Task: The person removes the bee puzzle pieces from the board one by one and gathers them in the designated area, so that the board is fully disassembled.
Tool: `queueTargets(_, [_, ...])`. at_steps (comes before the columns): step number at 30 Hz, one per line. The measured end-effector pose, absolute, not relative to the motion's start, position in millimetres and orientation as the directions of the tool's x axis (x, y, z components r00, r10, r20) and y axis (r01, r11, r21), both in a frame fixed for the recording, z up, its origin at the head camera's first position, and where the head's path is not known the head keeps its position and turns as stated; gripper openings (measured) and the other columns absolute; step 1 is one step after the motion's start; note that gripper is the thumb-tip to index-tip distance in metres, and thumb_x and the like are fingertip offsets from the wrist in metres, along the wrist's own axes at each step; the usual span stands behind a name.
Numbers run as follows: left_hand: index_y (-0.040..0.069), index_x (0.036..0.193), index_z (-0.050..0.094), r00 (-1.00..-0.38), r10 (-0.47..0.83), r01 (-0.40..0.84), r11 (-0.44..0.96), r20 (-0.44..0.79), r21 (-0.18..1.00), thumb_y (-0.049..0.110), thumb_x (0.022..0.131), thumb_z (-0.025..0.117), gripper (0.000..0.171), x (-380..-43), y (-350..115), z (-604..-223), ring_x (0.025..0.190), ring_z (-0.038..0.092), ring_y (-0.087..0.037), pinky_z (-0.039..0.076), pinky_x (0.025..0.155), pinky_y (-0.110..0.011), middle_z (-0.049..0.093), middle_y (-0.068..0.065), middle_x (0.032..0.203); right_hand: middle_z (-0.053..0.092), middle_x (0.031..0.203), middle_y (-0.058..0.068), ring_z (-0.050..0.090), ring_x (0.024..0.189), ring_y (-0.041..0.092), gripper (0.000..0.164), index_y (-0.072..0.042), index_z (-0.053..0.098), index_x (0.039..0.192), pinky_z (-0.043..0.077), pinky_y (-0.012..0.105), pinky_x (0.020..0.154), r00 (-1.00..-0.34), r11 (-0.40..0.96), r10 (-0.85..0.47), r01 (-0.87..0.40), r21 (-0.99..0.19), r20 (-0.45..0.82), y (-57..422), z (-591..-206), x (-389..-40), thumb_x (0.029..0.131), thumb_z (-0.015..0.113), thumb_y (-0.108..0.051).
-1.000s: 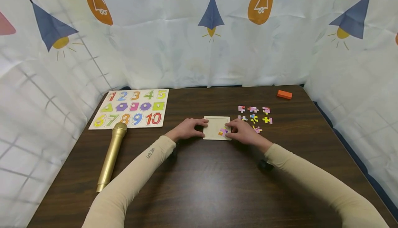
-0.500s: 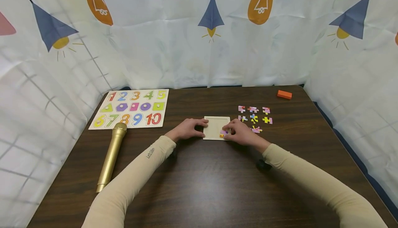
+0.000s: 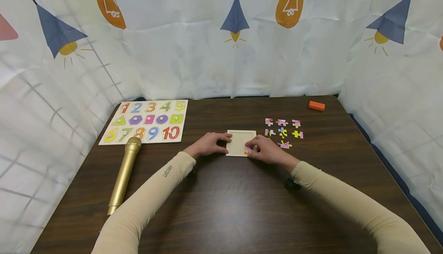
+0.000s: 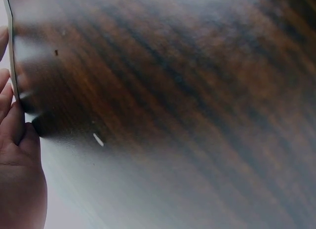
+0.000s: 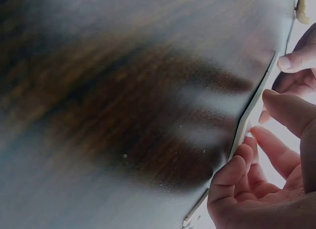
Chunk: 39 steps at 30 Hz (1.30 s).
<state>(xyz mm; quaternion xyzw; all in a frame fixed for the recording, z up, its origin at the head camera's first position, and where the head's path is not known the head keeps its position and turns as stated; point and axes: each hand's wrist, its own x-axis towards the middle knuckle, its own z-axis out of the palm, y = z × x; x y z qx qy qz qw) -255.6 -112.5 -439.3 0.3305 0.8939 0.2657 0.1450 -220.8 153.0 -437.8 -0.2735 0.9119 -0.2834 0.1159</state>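
A small square wooden puzzle tray [image 3: 238,140] lies flat in the middle of the dark table. My left hand [image 3: 209,143] holds its left side, index fingertip near the far corner and thumb near the close one. At the tray's near right corner, my right hand [image 3: 265,149] pinches a pink-purple jigsaw piece [image 3: 247,150] with an orange patch, low inside the rim; the fingers hide part of it. Several loose jigsaw pieces [image 3: 282,132] in pink, yellow and blue lie to the right of the tray. In the right wrist view the tray's edge [image 5: 253,101] runs beside my fingers.
A wooden board [image 3: 155,133] of numbers and shapes lies at the far left. Overlapping its front edge is a gold microphone [image 3: 123,179], close to my left forearm. An orange block [image 3: 316,106] sits near the far right corner of the table. A patterned curtain hangs behind.
My right hand has shifted slightly left and toward me with the jigsaw piece, which now sits closer to the tray's near right corner. The left hand has stayed in place on the tray.
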Motion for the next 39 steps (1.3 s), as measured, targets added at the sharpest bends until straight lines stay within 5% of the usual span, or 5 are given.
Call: queueTargets(39, [0.006, 0.13, 0.063, -0.732, 0.677, 0.522, 0.633, -0.081, 0.571, 0.023, 0.087, 0.074, 0.048, -257.1, -113.2, -440.4, 0.138, 0.041, -0.025, 0.033, 0.111, -0.041, 0.049, -0.006, 0.146, 0.06, 0.102, 0.004, 0.049, 0.087, 0.018, 0.031, -0.01, 0.072, 0.116, 0.043, 0.031, 0.074, -0.854, 0.673, -0.52, -0.38, -0.634, -0.039, 151.0, -442.4, -220.7, 0.087, 0.075, -0.021])
